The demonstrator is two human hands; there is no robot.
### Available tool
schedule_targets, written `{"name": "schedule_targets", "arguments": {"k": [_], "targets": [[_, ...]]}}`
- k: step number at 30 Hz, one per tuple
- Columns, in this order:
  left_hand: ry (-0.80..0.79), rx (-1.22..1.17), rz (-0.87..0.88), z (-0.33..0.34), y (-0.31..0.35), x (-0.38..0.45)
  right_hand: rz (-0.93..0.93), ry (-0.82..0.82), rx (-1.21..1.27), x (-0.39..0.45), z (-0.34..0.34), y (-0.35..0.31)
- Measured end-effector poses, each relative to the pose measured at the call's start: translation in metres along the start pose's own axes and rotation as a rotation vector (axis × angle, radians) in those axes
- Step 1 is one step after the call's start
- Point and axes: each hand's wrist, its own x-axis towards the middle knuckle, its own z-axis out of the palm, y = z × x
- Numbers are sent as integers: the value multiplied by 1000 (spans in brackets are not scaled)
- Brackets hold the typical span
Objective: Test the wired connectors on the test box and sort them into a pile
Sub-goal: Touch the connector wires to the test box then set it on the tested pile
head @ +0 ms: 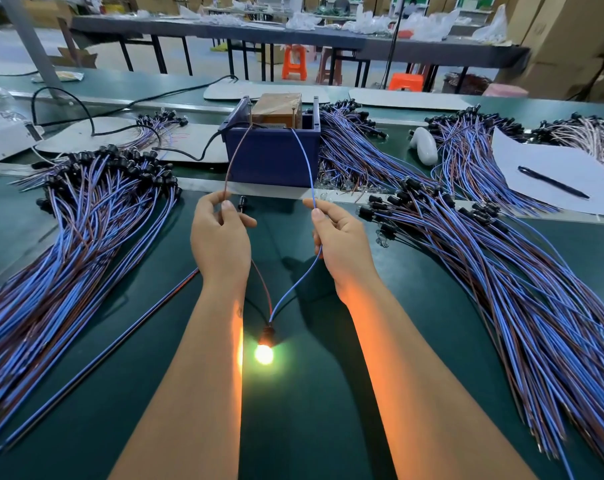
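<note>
my left hand (pixel 221 237) pinched the brown wire (pixel 236 157), my right hand (pixel 338 240) pinched the blue wire (pixel 305 157), both near the test box (pixel 273 154); the bulb (pixel 263 353) glowed.

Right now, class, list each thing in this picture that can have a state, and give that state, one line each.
Bulb: lit, lying on the table.
Brown wire: pinched in the left hand, running up to the test box.
Blue wire: pinched in the right hand, running up to the test box.
Pen: lying on the paper.
</note>
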Motion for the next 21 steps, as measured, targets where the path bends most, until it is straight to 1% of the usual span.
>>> {"name": "schedule_targets", "arguments": {"k": [21], "targets": [[-8, 2, 0, -1, 0, 0, 3, 9, 2, 1, -1, 0]]}}
